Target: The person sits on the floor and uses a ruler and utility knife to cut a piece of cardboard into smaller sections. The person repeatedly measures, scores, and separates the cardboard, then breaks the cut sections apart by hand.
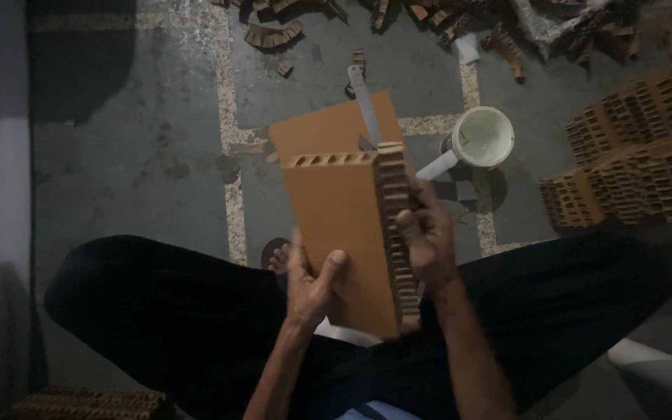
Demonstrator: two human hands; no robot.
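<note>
Grasping a cardboard block point(347, 225), both hands' grips clenched; white bucket point(482, 137) nearby.

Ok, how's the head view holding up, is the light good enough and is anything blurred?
Head view: dim overall, with the left side and the lap in deep shadow; the orange cardboard block catches the most light, and the white cup is bright without glare. The left hand and right hand look slightly soft, likely motion blur. The stacked honeycomb pieces at right are grainy but readable.
</note>
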